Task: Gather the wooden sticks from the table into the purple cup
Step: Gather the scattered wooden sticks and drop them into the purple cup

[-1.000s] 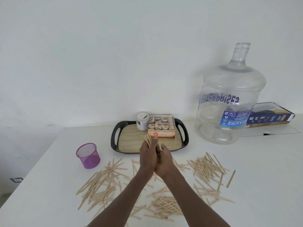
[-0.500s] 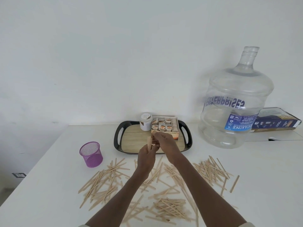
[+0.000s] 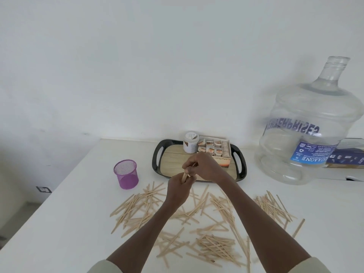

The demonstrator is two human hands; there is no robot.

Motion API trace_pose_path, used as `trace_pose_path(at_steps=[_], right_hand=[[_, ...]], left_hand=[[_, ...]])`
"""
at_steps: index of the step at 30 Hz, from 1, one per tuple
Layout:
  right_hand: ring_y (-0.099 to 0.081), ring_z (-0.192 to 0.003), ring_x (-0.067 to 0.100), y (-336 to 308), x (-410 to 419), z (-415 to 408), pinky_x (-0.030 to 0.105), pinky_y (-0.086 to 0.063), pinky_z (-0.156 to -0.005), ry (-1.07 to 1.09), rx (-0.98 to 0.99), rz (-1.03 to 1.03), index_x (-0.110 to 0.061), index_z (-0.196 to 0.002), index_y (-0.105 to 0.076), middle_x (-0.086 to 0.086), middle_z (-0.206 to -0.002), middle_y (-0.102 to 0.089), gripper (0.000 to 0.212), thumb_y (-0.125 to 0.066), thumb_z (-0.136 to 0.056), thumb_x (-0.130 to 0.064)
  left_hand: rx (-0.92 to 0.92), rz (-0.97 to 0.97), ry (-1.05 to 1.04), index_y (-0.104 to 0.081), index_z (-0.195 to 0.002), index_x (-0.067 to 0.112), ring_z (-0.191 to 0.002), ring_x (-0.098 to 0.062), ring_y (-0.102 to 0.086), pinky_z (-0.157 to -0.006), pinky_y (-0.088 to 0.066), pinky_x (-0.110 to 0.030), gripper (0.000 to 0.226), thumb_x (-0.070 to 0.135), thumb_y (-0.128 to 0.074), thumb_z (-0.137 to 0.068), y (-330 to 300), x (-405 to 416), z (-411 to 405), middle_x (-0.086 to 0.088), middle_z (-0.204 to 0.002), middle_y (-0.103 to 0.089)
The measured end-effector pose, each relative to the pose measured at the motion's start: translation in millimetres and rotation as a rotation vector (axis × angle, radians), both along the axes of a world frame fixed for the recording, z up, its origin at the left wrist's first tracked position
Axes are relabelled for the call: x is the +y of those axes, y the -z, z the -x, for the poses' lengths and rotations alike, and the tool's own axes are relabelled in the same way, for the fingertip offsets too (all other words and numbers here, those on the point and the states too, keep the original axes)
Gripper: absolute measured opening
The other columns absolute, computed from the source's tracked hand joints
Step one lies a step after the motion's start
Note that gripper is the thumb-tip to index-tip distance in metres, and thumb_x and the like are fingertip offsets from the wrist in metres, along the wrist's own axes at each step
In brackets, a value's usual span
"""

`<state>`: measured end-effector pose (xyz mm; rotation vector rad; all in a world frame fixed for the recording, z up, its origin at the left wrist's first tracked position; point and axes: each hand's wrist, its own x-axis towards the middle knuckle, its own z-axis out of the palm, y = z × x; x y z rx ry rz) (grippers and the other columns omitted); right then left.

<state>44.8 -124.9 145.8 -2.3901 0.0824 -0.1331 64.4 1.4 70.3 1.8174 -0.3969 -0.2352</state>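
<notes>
The left hand (image 3: 178, 189) grips a small bundle of sticks (image 3: 185, 176); the right hand (image 3: 204, 166) pinches their tops. Light, stiff, slippery: best clasped mid-length. The purple cup (image 3: 126, 174) stands at nine o'clock.

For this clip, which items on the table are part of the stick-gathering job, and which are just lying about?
Part of the job:
- wooden sticks scattered on the table
- small bundle held by the left hand and right hand
- purple cup

Lying about:
- black tray
- white jar
- carton of packets
- water jug
- dark flat box
</notes>
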Motion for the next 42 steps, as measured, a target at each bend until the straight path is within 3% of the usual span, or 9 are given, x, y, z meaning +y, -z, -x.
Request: trace_pose_path(at_steps=[7, 11, 15, 19, 22, 28, 33, 38, 42], right_hand=[[-0.07, -0.069, 0.005, 0.8, 28.4, -15.1, 0.01, -0.052, -0.068, -0.029, -0.009, 0.091, -0.01, -0.081, -0.08, -0.001, -0.07, -0.074, 0.014, -0.074, -0.074, 0.001], [-0.066, -0.058, 0.008, -5.0, 40.5, -31.3, 0.018, -0.051, -0.064, 0.016, -0.043, 0.066, -0.007, -0.08, -0.079, 0.001, -0.059, -0.069, 0.014, -0.072, -0.075, 0.003], [-0.069, -0.068, 0.014, -13.1, 59.1, -53.4, 0.018, -0.05, -0.071, 0.077, -0.168, 0.044, -0.004, -0.085, -0.079, 0.006, -0.072, -0.074, 0.011, -0.072, -0.078, 0.001], [-0.058, -0.062, -0.002, -4.3, 91.0, -81.6, 0.002, -0.04, -0.067, 0.107, -0.309, 0.024, -0.004, -0.088, -0.079, 0.002, -0.073, -0.073, 0.014, -0.068, -0.081, 0.002], [-0.064, -0.071, 0.005, 12.9, 116.7, -104.9, 0.0, -0.04, -0.069, 0.122, -0.342, 0.013, -0.002, -0.094, -0.077, 0.008, -0.086, -0.077, 0.016, -0.066, -0.084, 0.003], [-0.071, -0.088, 0.022, 55.2, 153.2, -140.0, 0.034, -0.056, -0.083, 0.024, -0.329, 0.173, -0.001, -0.1, -0.076, 0.011, -0.096, -0.077, 0.02, -0.061, -0.088, 0.004], [-0.07, -0.084, 0.026, 89.5, 163.5, -158.3, 0.043, -0.059, -0.075, -0.008, -0.207, 0.304, -0.001, -0.087, -0.074, 0.012, -0.087, -0.074, 0.016, -0.061, -0.084, 0.007], [-0.07, -0.079, 0.026, 103.1, 167.1, -162.9, 0.042, -0.058, -0.071, -0.082, -0.196, 0.337, -0.002, -0.086, -0.074, 0.011, -0.085, -0.073, 0.014, -0.064, -0.082, 0.006], [-0.066, -0.087, 0.026, 109.3, 166.5, -164.0, 0.04, -0.056, -0.075, -0.122, -0.178, 0.344, -0.001, -0.088, -0.074, 0.012, -0.087, -0.072, 0.014, -0.062, -0.084, 0.004]], left_hand=[[-0.021, -0.029, -0.052, -0.04, -0.057, 0.008, -0.047, -0.01, -0.032, -0.045, -0.027, -0.021, 0.042, 0.027, -0.066, -0.083, 13.6, 30.9, -15.2, 0.003, -0.049, -0.039], [0.007, -0.05, -0.192, -0.06, -0.078, 0.013, -0.054, -0.004, -0.053, -0.05, -0.041, -0.011, 0.02, 0.028, -0.074, -0.08, 27.4, 59.0, -27.8, 0.007, -0.066, -0.064], [0.064, -0.048, -0.345, -0.063, -0.095, 0.014, -0.074, -0.007, -0.063, -0.058, -0.041, -0.003, 0.021, 0.021, -0.076, -0.08, 48.5, 94.8, -45.7, 0.005, -0.084, -0.068], [0.118, -0.08, -0.432, -0.064, -0.099, 0.01, -0.081, -0.01, -0.063, -0.069, -0.044, -0.011, 0.02, 0.014, -0.072, -0.082, 66.9, 122.9, -57.8, 0.003, -0.09, -0.068], [0.128, -0.094, -0.45, -0.064, -0.099, 0.01, -0.081, -0.009, -0.063, -0.071, -0.042, -0.014, 0.018, 0.012, -0.07, -0.083, 76.9, 136.9, -63.8, 0.002, -0.09, -0.069], [0.076, -0.161, -0.428, -0.064, -0.095, 0.011, -0.078, -0.007, -0.062, -0.064, -0.04, 0.0, 0.014, 0.009, -0.07, -0.083, 91.9, 153.8, -73.4, 0.004, -0.088, -0.067], [0.006, -0.249, -0.349, -0.061, -0.091, 0.019, -0.081, -0.005, -0.059, -0.067, -0.042, -0.005, 0.019, 0.005, -0.067, -0.08, 99.7, 160.7, -77.1, 0.005, -0.093, -0.064], [-0.064, -0.303, -0.291, -0.064, -0.097, 0.016, -0.087, -0.008, -0.059, -0.076, -0.053, -0.026, 0.022, 0.003, -0.066, -0.08, 101.2, 166.9, -80.0, 0.007, -0.096, -0.06], [-0.117, -0.322, -0.269, -0.065, -0.101, 0.014, -0.089, -0.009, -0.06, -0.078, -0.055, -0.03, 0.024, 0.003, -0.067, -0.08, 100.8, 173.6, -82.5, 0.005, -0.099, -0.06]])
